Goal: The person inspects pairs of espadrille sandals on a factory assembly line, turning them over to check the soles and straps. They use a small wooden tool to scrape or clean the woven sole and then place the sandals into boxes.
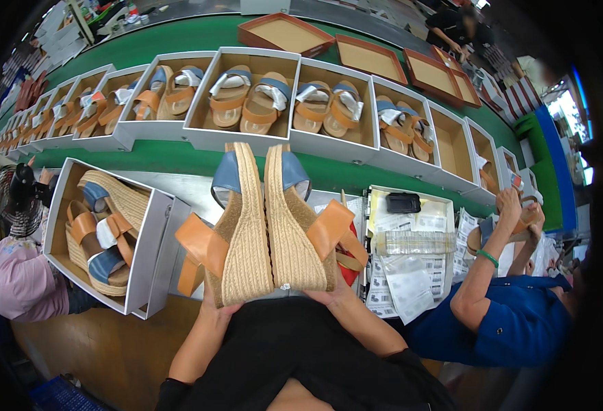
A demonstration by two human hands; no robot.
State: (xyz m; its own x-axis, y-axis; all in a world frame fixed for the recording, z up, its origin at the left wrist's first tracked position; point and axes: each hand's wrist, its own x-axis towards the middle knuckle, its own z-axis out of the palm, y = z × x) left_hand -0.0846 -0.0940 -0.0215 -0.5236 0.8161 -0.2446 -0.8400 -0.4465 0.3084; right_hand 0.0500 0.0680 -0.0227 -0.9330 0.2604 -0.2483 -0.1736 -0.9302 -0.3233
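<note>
Two wedge sandals are held up side by side in front of me, their braided rope soles facing each other. My left hand [218, 303] grips the left wedge sandal [248, 233] by its heel end. The right wedge sandal [289, 236] is held the same way in my right hand [329, 293]. Both have a blue toe strap and tan ankle straps. Most of my fingers are hidden behind the heels. To my left, a white shoe box [137, 274] holds another pair of these wedge sandals [120, 198], with white paper at the straps.
Open boxes of sandals [250, 103] stand in a long row on the green bench [168, 161]. Brown lids [284, 34] lie behind them. Right of me are label sheets [411, 281] and a black device [403, 202]. Co-workers sit on both sides; the right one [520, 315] handles a sandal.
</note>
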